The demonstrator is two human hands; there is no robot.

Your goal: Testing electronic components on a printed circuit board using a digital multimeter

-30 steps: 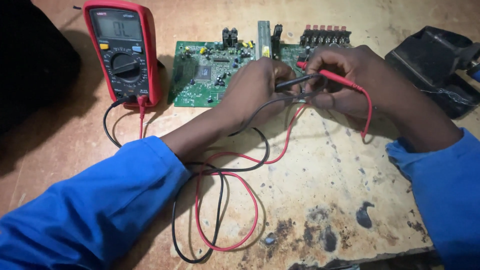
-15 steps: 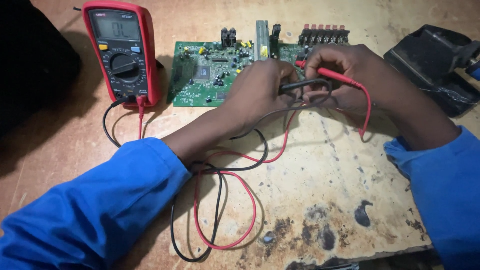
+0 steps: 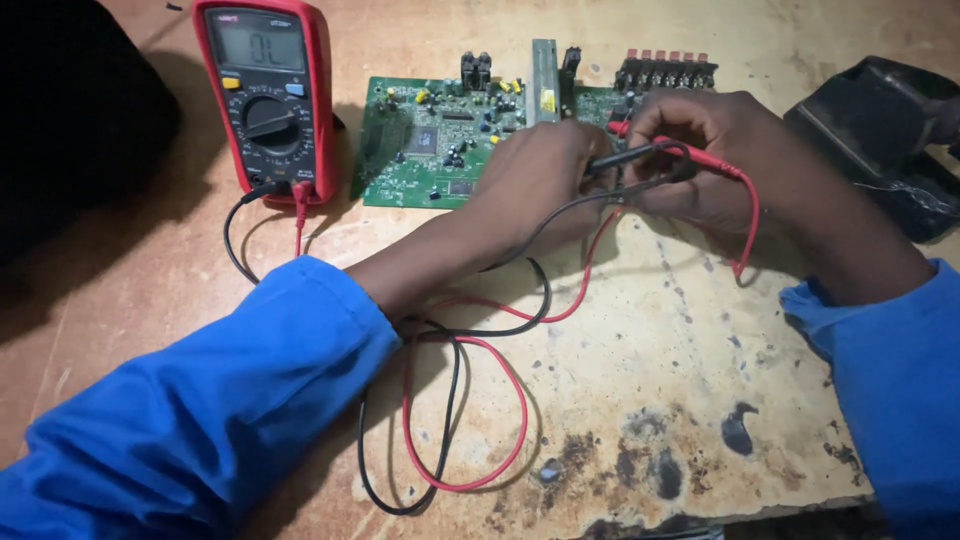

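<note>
A black probe [image 3: 625, 158] is pinched in the left hand [image 3: 535, 180], a red probe [image 3: 690, 155] in the right hand [image 3: 715, 160]. Both hands are held over a green circuit board [image 3: 420, 150]; a red multimeter [image 3: 265, 95] is set left of them on the tabletop [image 3: 650, 380].

The bench [image 3: 700, 380] is a pale wooden top, scuffed and marked with dark burn stains toward its near edge. A red meter [image 3: 268, 95] lies flat near the far left corner. Just beside it, toward the middle of the far edge, lies a green circuit board [image 3: 430, 150]. A black lead [image 3: 445, 400] and a red lead [image 3: 505, 400] run from the meter's base and loop loosely over the middle of the bench. A black case [image 3: 880, 130] lies at the far right corner.
</note>
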